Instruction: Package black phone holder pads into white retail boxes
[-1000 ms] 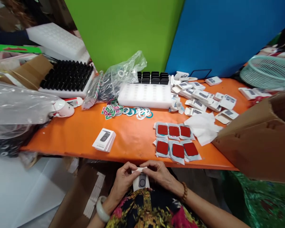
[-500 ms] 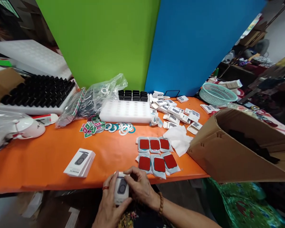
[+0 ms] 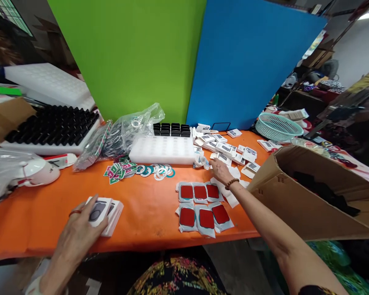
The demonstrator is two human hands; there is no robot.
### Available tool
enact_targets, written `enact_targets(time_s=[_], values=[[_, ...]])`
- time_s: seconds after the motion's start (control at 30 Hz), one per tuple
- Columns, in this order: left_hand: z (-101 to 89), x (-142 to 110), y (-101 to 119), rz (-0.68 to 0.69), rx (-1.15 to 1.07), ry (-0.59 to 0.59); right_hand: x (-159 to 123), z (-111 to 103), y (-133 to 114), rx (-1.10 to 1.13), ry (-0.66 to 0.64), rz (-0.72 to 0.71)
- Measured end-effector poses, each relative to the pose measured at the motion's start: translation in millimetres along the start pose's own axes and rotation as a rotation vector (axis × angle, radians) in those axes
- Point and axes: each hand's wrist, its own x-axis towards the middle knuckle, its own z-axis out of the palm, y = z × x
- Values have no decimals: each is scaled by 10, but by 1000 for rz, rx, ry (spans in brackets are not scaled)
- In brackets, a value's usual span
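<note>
At the left, my left hand [image 3: 84, 227] grips a small white box [image 3: 97, 211] printed with a dark device, over a stack of like boxes [image 3: 114, 221] on the orange table. My right hand [image 3: 220, 170] reaches far across to the near side of a pile of white boxes [image 3: 230, 150]; its fingers are bent close to one box, and whether they touch it I cannot make out. Below that wrist lies crumpled white paper [image 3: 232, 198]. Several grey-wrapped pads with red squares [image 3: 199, 191] sit in two rows before me.
A white foam tray [image 3: 162, 149] with black pieces stands at the back, beside paper rings [image 3: 160, 171], green and pink cards [image 3: 119, 170] and clear plastic bags [image 3: 135, 123]. An open cardboard box [image 3: 270, 196] flanks my right arm. A mint basket [image 3: 278, 127] is behind it.
My left hand has carried the white box from the table's front edge to the stack at left. My right hand has let go of it and moved forward to the box pile.
</note>
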Motion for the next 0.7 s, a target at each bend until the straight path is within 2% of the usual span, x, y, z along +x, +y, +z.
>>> enact_targets(time_s=[0.1,0.23,0.3,0.4,0.47,0.5,0.57,0.63,0.7], values=[[101,82,-89,0,81,-91,66,51,150,-89,-22,7],[223,103,-133,25,75,-111,93,86,205,-126,-2,-29],[210,95,-108,56,29,-65,124,12,219,-114,47,-38],[117,24,64,73,-49,123,119,-199,151,-76,167,-32],[65,-85,273,84,-173,205,10,-345,-22,16,269,-48],[58,-157,396,91,-265,188,-88,-399,-158,96,314,-74],[94,-321,651,93,-481,43,-365,-450,-520,488,417,-196],[176,-482,886,99,-718,-164,-700,-413,-945,805,334,-310],[261,-614,1073,73,-907,-337,-1014,-304,-1336,1030,165,-333]])
